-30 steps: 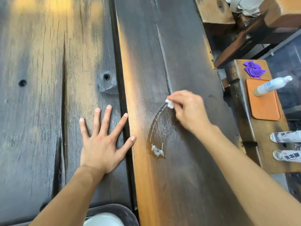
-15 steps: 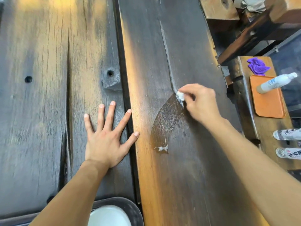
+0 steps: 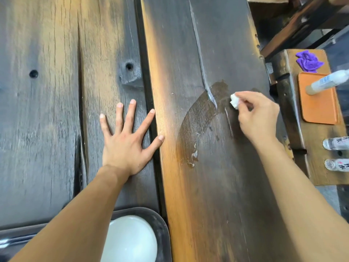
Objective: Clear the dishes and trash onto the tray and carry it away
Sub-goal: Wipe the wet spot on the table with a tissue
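Note:
My right hand (image 3: 258, 116) pinches a small white wad of tissue (image 3: 234, 100) against the dark wooden table (image 3: 207, 44), at the right end of a wet wiped arc (image 3: 196, 121). A few white wet streaks (image 3: 194, 154) lie at the arc's lower end. Flat on the planks to the left rests my left hand (image 3: 126, 142), fingers spread and holding nothing. A dark tray (image 3: 160, 222) sits at the bottom edge with a white bowl (image 3: 130, 241) in it, partly hidden by my left forearm.
A wooden bench (image 3: 321, 167) runs along the table's right side. On it lie an orange pad (image 3: 319, 108), a white spray bottle (image 3: 328, 82), a purple cloth (image 3: 308, 61) and two water bottles (image 3: 336, 143). A dark gap (image 3: 149, 103) splits the tabletop planks.
My right hand has swept the tissue to the right across the table, widening the wet arc. My left hand has stayed flat in place.

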Demonstrator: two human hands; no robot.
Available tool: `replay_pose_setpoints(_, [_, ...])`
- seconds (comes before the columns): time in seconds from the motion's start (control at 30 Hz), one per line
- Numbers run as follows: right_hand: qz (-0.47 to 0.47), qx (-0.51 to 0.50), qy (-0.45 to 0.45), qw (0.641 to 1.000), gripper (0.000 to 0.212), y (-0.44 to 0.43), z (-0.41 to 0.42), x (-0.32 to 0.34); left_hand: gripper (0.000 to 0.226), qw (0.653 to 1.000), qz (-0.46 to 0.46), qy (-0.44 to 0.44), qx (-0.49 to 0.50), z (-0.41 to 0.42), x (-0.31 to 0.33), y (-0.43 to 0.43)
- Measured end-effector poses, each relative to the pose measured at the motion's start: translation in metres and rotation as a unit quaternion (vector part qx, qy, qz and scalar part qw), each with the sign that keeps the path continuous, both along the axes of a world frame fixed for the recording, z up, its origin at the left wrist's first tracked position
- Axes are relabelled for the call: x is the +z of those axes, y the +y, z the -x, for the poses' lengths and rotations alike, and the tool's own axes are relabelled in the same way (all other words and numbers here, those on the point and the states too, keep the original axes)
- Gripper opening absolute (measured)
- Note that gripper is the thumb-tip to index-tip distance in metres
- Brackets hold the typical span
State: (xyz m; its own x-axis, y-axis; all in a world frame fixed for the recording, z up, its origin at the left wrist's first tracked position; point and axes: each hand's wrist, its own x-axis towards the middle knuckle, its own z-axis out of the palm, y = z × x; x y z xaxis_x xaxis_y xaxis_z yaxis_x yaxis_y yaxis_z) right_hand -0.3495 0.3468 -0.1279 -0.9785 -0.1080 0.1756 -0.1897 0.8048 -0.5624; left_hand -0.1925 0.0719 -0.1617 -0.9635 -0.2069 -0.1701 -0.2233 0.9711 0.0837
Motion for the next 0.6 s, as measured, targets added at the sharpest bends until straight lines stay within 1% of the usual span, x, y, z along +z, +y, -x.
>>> replay_pose_setpoints(0.03, [-0.013,0.007,-0.004,1.0,0.023,-0.002,0.002,-0.006,0.073,1.0,-0.001,0.002,0.0,0.0,0.0,0.0])
replay_pose_setpoints(0.07, [-0.03,0.035,-0.002,0.999,0.023,-0.006,-0.005,-0.008,0.073,1.0,-0.002,0.003,-0.001,0.0,-0.001,0.0])
replay_pose_setpoints(0.13, [-0.046,0.147,0.02,0.988,0.022,-0.016,-0.036,-0.01,0.073,1.0,-0.006,0.005,0.0,-0.001,-0.001,0.0])
replay_pose_setpoints(0.17, [-0.031,0.215,0.019,0.976,0.021,-0.019,-0.058,-0.008,0.073,1.0,-0.006,0.006,0.001,0.0,-0.001,0.0])
replay_pose_setpoints(0.23, [0.004,0.335,-0.012,0.942,0.021,-0.022,-0.107,-0.005,0.073,1.0,-0.004,0.005,0.0,0.0,-0.001,0.0])
replay_pose_setpoints(0.3, [0.022,0.402,-0.06,0.914,0.024,-0.017,-0.143,-0.003,0.073,1.0,-0.001,0.004,-0.001,-0.001,-0.002,0.001])
replay_pose_setpoints(0.33, [0.029,0.409,-0.078,0.909,0.024,-0.013,-0.149,-0.003,0.073,1.0,0.0,0.004,0.0,-0.001,-0.002,0.0])
replay_pose_setpoints(0.37, [0.045,0.385,-0.087,0.918,0.024,-0.009,-0.147,-0.001,0.073,1.0,-0.001,0.004,0.001,-0.001,-0.003,0.0])
replay_pose_setpoints(0.4, [0.064,0.326,-0.079,0.94,0.024,-0.005,-0.138,-0.001,0.073,1.0,-0.002,0.005,0.0,-0.001,-0.003,0.0])
replay_pose_setpoints(0.47, [0.074,0.155,-0.034,0.985,0.022,0.001,-0.103,-0.001,0.073,1.0,-0.002,0.005,0.002,-0.002,-0.003,0.0])
replay_pose_setpoints(0.5, [0.064,0.08,-0.019,0.995,0.021,0.004,-0.083,-0.001,0.073,1.0,-0.001,0.006,0.002,-0.002,-0.004,0.0])
replay_pose_setpoints(0.53, [0.05,0.033,-0.013,0.998,0.02,0.005,-0.068,-0.003,0.073,1.0,0.0,0.006,0.002,-0.002,-0.004,0.0])
replay_pose_setpoints(0.57, [0.033,0.02,-0.012,0.999,0.02,0.004,-0.061,-0.006,0.073,1.0,0.0,0.007,0.001,-0.002,-0.004,0.0])
replay_pose_setpoints(0.6, [0.01,0.037,-0.007,0.999,0.021,0.0,-0.063,-0.009,0.073,1.0,-0.001,0.007,0.001,-0.002,-0.004,0.0])
